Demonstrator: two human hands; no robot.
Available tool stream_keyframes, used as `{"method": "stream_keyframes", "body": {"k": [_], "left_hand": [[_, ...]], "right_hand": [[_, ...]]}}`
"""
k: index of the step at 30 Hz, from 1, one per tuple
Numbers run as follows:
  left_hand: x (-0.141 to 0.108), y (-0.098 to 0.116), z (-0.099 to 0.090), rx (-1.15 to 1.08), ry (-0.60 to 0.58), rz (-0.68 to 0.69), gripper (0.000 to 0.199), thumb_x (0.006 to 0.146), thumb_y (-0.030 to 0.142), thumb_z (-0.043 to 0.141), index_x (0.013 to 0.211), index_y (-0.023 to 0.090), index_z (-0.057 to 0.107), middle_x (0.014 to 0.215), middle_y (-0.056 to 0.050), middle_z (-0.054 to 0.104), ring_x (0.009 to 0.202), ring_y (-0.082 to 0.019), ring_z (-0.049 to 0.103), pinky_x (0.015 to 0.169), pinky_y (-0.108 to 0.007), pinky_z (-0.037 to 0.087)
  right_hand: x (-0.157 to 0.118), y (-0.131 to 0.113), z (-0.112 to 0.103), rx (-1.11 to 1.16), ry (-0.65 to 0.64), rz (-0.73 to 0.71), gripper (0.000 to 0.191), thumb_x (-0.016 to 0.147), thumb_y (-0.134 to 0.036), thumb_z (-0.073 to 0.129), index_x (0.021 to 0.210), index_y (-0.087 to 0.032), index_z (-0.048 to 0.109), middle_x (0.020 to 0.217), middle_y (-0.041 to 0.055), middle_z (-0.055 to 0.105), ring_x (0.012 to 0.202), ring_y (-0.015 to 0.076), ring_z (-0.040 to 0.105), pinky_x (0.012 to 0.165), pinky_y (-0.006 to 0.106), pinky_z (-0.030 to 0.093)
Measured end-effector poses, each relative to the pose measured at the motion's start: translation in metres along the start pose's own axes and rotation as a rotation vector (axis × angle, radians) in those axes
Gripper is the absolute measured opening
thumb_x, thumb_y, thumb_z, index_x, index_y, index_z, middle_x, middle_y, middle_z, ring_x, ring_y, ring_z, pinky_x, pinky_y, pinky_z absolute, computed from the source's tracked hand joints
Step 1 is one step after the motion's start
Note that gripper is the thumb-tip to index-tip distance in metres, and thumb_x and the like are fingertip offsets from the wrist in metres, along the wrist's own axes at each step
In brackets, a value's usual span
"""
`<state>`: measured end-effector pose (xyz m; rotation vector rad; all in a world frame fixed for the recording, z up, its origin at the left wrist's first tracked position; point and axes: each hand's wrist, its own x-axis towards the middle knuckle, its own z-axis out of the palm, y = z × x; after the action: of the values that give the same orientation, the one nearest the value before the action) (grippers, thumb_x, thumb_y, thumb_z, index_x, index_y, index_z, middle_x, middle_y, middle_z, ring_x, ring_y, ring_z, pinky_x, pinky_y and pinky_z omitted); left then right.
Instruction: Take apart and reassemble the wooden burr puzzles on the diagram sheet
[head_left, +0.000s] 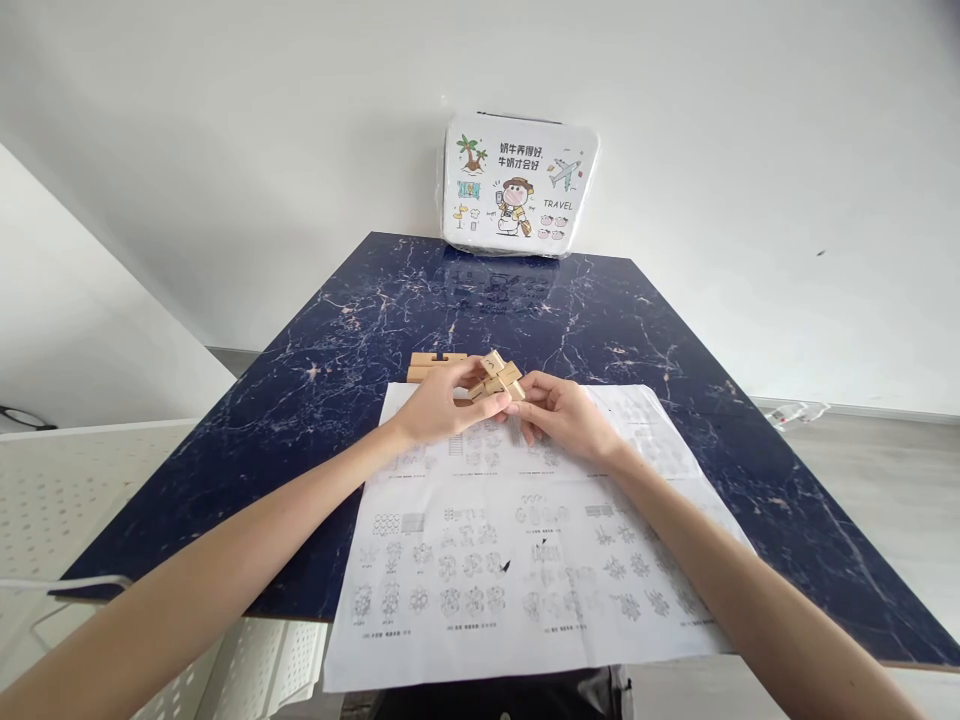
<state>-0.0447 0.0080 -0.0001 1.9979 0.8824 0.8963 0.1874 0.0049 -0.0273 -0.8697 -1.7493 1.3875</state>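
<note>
Several notched wooden sticks are fitted crosswise into a wooden burr puzzle (495, 376), raised over the far part of a printed sheet (420, 640). My left hand (439, 405) grips it from the left, with the thumb along its near side and the fingers behind. From the right, my right hand (570, 415) closes on its right end, thumb and forefinger at the edge; its other fingers are curled underneath and partly hidden. Just behind my left hand, more notched wooden pieces (424, 366) lie on the table, partly covered by that hand.
The dark blue marbled table (300, 420) reaches to a white wall. A white cartoon-printed case (517, 185) in clear plastic leans there. The sheet, covered in assembly diagrams, hangs over the near edge. White perforated furniture (82, 490) stands at the left.
</note>
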Motion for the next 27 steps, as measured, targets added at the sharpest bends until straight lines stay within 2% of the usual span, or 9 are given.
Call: {"method": "stream_keyframes", "body": {"k": [4, 7, 12, 17, 21, 24, 27], "left_hand": [[-0.001, -0.001, -0.003, 0.005, -0.091, -0.036, 0.039, 0.097, 0.053, 0.064, 0.119, 0.022, 0.074, 0.111, -0.009, 0.078, 0.098, -0.027, 0.074, 0.082, -0.040, 0.060], [-0.001, -0.002, -0.005, 0.020, -0.153, -0.048, 0.041, 0.095, 0.056, 0.065, 0.114, 0.022, 0.076, 0.098, -0.008, 0.077, 0.083, -0.023, 0.071, 0.069, -0.034, 0.056], [-0.002, -0.001, -0.006, 0.072, -0.196, -0.042, 0.043, 0.094, 0.060, 0.064, 0.105, 0.019, 0.072, 0.082, -0.005, 0.067, 0.070, -0.017, 0.061, 0.060, -0.029, 0.046], [-0.002, 0.004, -0.005, 0.127, -0.169, 0.023, 0.036, 0.097, 0.055, 0.060, 0.092, 0.020, 0.065, 0.081, -0.002, 0.061, 0.071, -0.016, 0.057, 0.064, -0.029, 0.044], [-0.001, 0.008, -0.004, 0.174, -0.164, 0.114, 0.026, 0.097, 0.045, 0.058, 0.088, 0.020, 0.061, 0.085, -0.001, 0.062, 0.079, -0.018, 0.059, 0.073, -0.032, 0.047], [0.000, 0.006, -0.001, 0.238, -0.167, 0.168, 0.021, 0.092, 0.041, 0.061, 0.086, 0.021, 0.058, 0.087, -0.001, 0.064, 0.080, -0.018, 0.060, 0.075, -0.033, 0.047], [-0.001, -0.001, 0.004, 0.395, -0.156, 0.248, 0.028, 0.084, 0.043, 0.069, 0.077, 0.021, 0.052, 0.081, 0.000, 0.060, 0.078, -0.018, 0.059, 0.073, -0.034, 0.046]], "right_hand": [[-0.002, -0.004, 0.003, -0.026, 0.003, -0.011, 0.036, 0.091, -0.056, 0.078, 0.097, -0.023, 0.063, 0.087, 0.0032, 0.076, 0.055, 0.0128, 0.058, 0.052, 0.029, 0.044], [-0.003, -0.006, 0.003, -0.030, -0.012, -0.007, 0.036, 0.094, -0.058, 0.074, 0.094, -0.023, 0.062, 0.083, 0.0029, 0.075, 0.055, 0.0125, 0.056, 0.052, 0.029, 0.043], [-0.004, -0.005, 0.004, -0.091, 0.025, 0.021, 0.037, 0.091, -0.056, 0.078, 0.091, -0.023, 0.061, 0.079, 0.0019, 0.072, 0.058, 0.0133, 0.056, 0.054, 0.029, 0.044], [-0.003, -0.006, 0.006, -0.015, 0.035, -0.014, 0.041, 0.088, -0.051, 0.083, 0.111, -0.026, 0.061, 0.089, 0.0008, 0.071, 0.064, 0.0136, 0.058, 0.056, 0.028, 0.047], [-0.003, -0.012, 0.004, 0.093, -0.049, -0.029, 0.042, 0.097, -0.055, 0.071, 0.124, -0.024, 0.061, 0.085, 0.0007, 0.068, 0.064, 0.0141, 0.059, 0.058, 0.029, 0.048], [-0.003, -0.014, 0.003, 0.040, -0.042, -0.028, 0.043, 0.101, -0.059, 0.064, 0.123, -0.022, 0.065, 0.076, -0.0008, 0.063, 0.061, 0.0136, 0.055, 0.057, 0.029, 0.044], [-0.003, -0.013, 0.006, -0.072, 0.014, -0.037, 0.040, 0.098, -0.059, 0.068, 0.111, -0.021, 0.068, 0.068, -0.0046, 0.052, 0.058, 0.0120, 0.046, 0.054, 0.027, 0.038]]}}
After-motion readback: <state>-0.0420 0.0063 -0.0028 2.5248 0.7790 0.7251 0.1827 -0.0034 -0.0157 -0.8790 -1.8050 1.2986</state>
